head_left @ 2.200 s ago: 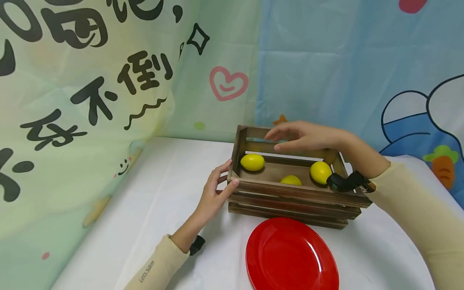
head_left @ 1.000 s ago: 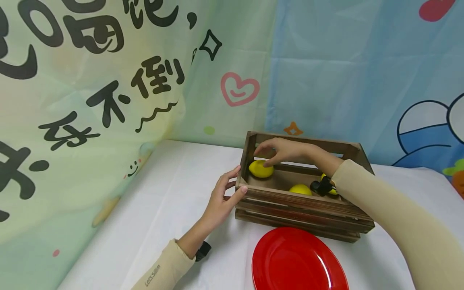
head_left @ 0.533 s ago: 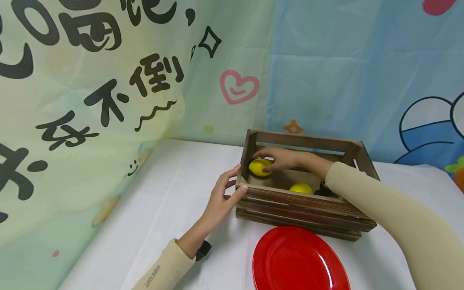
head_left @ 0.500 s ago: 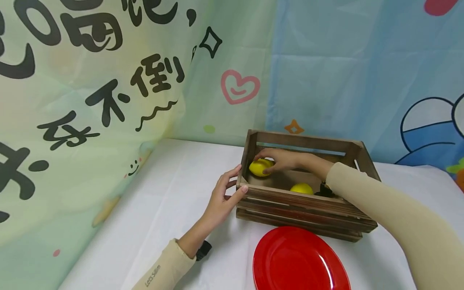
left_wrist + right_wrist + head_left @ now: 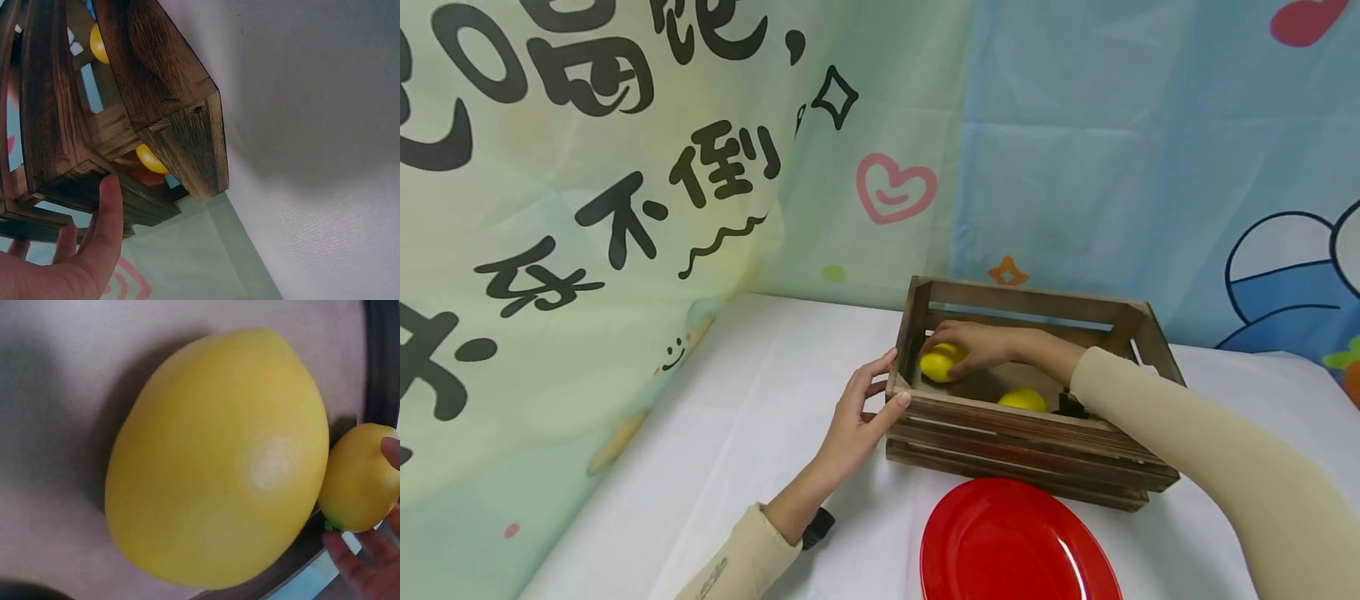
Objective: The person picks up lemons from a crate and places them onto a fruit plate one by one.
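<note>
A brown slatted wooden crate (image 5: 1022,425) stands on the white table. My left hand (image 5: 853,417) holds its near left corner, thumb at the front and fingers along the left end; the left wrist view shows the thumb (image 5: 109,209) against a slat. Inside the crate, my right hand (image 5: 973,346) grips a yellow lemon (image 5: 940,363) by the left end. That lemon (image 5: 359,478) sits between fingers and thumb in the right wrist view, where another lemon (image 5: 219,462) looms large. A lemon (image 5: 1022,399) lies near the front wall. My right forearm covers the crate's right part.
A round red plate (image 5: 1015,542) lies right in front of the crate, cut by the lower frame edge. Behind the crate hangs a printed cloth backdrop (image 5: 1060,167). White cloth covers the table (image 5: 700,467).
My right hand has come down from above the crate onto the left lemon and closed round it, and that lemon has turned a little. The left hand stays at the corner.
</note>
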### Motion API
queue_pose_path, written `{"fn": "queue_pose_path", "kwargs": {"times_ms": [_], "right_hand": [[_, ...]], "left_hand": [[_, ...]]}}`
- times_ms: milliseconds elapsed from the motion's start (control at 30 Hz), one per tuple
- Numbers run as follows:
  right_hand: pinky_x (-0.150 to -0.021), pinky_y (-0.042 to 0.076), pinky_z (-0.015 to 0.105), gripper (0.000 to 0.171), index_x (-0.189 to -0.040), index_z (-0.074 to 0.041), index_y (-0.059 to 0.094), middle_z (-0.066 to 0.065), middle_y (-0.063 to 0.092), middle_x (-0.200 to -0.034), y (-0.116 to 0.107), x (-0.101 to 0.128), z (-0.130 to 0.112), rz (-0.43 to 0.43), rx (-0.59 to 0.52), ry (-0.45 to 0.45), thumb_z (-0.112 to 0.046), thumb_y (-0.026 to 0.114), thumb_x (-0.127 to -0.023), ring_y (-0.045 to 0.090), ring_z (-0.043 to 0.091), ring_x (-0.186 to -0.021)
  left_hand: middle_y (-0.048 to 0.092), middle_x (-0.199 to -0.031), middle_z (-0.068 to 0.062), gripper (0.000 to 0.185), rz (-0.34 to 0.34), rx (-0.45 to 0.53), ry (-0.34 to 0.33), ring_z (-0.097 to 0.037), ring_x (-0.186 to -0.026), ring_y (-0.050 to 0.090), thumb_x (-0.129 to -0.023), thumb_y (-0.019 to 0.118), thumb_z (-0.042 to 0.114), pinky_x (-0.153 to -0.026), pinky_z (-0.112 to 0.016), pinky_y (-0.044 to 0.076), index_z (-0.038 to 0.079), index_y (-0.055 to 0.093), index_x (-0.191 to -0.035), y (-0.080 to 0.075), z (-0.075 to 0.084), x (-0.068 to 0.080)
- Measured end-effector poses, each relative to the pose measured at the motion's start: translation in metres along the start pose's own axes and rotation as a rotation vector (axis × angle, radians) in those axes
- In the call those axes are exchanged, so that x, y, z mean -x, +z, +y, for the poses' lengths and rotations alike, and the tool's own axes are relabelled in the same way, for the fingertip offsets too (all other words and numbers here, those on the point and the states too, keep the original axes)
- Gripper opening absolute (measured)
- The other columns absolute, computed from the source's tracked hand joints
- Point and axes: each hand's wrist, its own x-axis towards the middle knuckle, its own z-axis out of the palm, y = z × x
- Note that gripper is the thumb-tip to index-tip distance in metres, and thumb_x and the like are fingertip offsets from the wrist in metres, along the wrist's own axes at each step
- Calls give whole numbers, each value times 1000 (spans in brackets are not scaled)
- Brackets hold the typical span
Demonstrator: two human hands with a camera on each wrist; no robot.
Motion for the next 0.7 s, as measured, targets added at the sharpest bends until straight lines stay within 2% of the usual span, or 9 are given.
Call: {"fn": "queue_pose_path", "kwargs": {"times_ms": [233,533,700], "right_hand": [[-97,42,48,62,-141,-1,47,18,51,-137,3,2,4,-147,18,88,-20,72,-88,51,28,-113],[-95,44,45,61,-139,0,48,16,54,-132,2,2,4,-183,35,82,-22,73,-88,53,25,-106],[-96,42,45,57,-138,-2,49,13,54,-130,2,3,4,-230,22,89,-23,71,-89,51,25,-107]], "left_hand": [[43,-143,-4,56,1,-3,-12,-32,-127,49,-97,59,30,-87,-41,50,33,37,-149,1,0,2],[43,-144,-4,57,10,-6,-16,-31,-127,49,-97,60,30,-86,-41,50,35,37,-149,2,-1,1],[43,-143,-4,57,8,6,-19,-31,-127,49,-97,60,28,-86,-40,50,33,38,-149,2,0,1]]}}
